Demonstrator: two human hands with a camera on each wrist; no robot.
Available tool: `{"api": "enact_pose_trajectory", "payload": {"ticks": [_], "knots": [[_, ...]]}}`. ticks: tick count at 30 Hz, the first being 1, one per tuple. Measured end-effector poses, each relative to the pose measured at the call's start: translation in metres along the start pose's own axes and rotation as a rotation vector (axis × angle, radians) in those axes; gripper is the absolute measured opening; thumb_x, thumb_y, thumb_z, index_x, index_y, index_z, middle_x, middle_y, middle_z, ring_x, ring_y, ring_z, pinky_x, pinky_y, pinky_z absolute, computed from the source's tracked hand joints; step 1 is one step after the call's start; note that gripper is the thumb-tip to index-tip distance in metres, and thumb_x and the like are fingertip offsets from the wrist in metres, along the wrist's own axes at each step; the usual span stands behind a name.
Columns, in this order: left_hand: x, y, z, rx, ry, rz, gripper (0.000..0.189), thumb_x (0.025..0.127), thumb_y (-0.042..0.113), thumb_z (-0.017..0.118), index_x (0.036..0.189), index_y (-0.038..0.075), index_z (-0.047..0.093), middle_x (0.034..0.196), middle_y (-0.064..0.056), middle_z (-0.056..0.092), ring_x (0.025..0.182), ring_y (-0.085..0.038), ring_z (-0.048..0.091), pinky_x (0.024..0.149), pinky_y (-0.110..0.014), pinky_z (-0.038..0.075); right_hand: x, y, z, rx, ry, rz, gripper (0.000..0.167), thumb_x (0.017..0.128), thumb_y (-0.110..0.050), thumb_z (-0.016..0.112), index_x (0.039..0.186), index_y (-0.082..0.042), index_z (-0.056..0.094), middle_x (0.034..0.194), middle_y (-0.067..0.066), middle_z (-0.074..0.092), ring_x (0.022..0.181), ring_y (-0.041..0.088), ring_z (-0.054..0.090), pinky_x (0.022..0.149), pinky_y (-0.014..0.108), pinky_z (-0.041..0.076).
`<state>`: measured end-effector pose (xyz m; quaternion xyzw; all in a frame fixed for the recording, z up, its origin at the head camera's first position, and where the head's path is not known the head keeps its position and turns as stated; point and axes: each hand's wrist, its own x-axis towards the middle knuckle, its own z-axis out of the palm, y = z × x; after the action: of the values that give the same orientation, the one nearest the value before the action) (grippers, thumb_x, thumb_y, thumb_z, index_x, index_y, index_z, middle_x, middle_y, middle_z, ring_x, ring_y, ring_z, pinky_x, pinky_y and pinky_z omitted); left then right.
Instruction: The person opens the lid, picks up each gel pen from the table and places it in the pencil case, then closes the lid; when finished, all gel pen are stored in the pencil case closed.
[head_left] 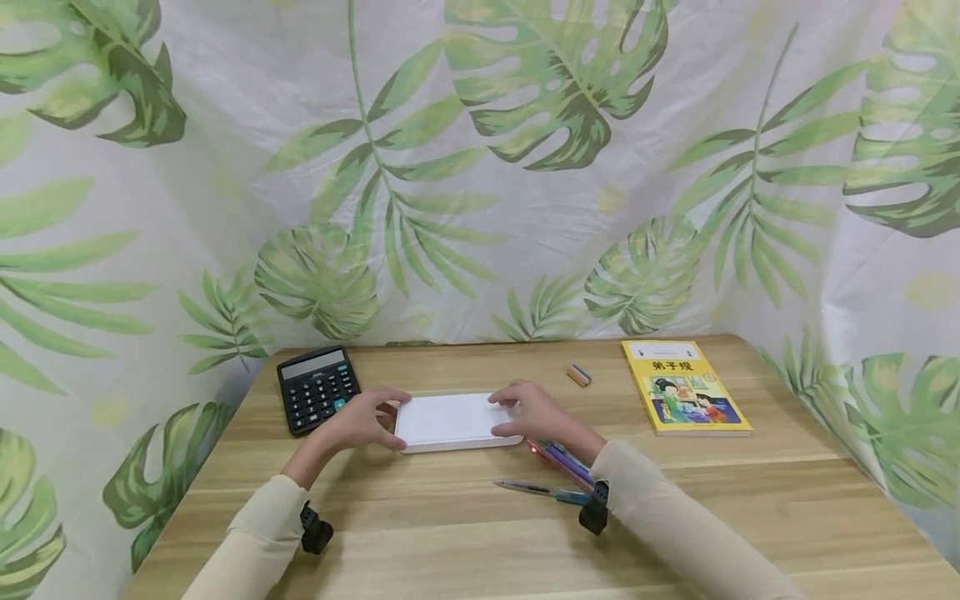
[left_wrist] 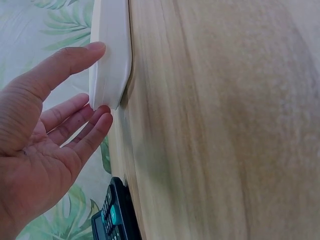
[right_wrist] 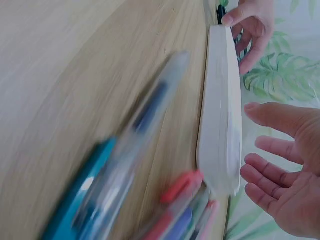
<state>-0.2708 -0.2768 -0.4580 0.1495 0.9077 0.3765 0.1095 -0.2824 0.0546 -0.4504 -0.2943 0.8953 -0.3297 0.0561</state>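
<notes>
A flat white box with rounded corners [head_left: 453, 421] lies on the wooden table between both hands. My left hand [head_left: 366, 418] is around its left end, with the thumb by the near corner; in the left wrist view, the loosely bent fingers [left_wrist: 95, 132] meet that end. My right hand [head_left: 528, 411] hovers over the box's right end. Seen from the right wrist, its fingers [right_wrist: 265, 172] are spread and stand apart from the white box [right_wrist: 216, 110]. Below the right wrist lie several pens, among them a clear one with a blue-green part [head_left: 540, 490].
A black calculator [head_left: 318, 390] lies left of the box. Behind, to the right, is a small eraser-like block [head_left: 578, 375]. A yellow book [head_left: 684, 387] rests at the far right. Leaf-patterned cloth [head_left: 420, 208] hangs behind the table [head_left: 435, 533].
</notes>
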Motion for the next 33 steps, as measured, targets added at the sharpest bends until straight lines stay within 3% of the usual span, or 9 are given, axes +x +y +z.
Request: {"api": "enact_pose_trajectory", "payload": {"ticks": [5,14,22,28,33], "knots": [[0.001,-0.001,0.003,0.002,-0.004,-0.01,0.08,0.069,0.012,0.095,0.139,0.003,0.058,0.142,-0.023,0.055,0.122,-0.039,0.062,0.102,-0.05,0.054,0.009,-0.006,0.011,0.048,-0.022,-0.036,0.047,0.082,-0.018,0.086,0.124,-0.004,0.071,0.12,0.013,0.07,0.113,0.029,0.063,0.099,0.047,0.053],[0.001,-0.007,0.007,-0.099,-0.026,-0.006,0.083,0.07,0.007,0.093,0.142,0.001,0.053,0.141,-0.025,0.054,0.119,-0.037,0.063,0.098,-0.047,0.057,0.022,-0.007,0.026,0.037,-0.038,-0.067,0.056,0.073,-0.016,0.091,0.124,-0.005,0.071,0.121,0.015,0.067,0.114,0.03,0.061,0.1,0.044,0.051],[-0.003,-0.01,0.005,-0.197,-0.06,-0.017,0.088,0.071,0.001,0.091,0.147,-0.001,0.047,0.145,-0.029,0.048,0.125,-0.041,0.059,0.1,-0.044,0.056,0.027,-0.007,0.038,-0.07,-0.064,-0.088,0.063,0.07,-0.018,0.092,0.129,-0.013,0.07,0.129,0.011,0.057,0.121,0.026,0.052,0.105,0.043,0.046],[-0.001,-0.009,0.002,-0.203,-0.078,-0.017,0.092,0.071,0.002,0.091,0.149,0.0,0.044,0.146,-0.028,0.048,0.128,-0.041,0.056,0.103,-0.045,0.054,0.03,-0.01,0.039,-0.177,-0.022,-0.137,0.063,0.068,-0.023,0.094,0.127,-0.015,0.072,0.126,0.007,0.06,0.117,0.023,0.055,0.102,0.039,0.049],[0.002,-0.01,0.002,-0.18,-0.072,-0.026,0.093,0.068,-0.002,0.091,0.148,0.0,0.044,0.14,-0.027,0.052,0.123,-0.038,0.06,0.101,-0.044,0.055,0.032,-0.008,0.037,-0.219,-0.035,-0.142,0.063,0.069,-0.025,0.093,0.128,-0.018,0.071,0.127,0.005,0.06,0.118,0.02,0.055,0.104,0.038,0.049]]}}
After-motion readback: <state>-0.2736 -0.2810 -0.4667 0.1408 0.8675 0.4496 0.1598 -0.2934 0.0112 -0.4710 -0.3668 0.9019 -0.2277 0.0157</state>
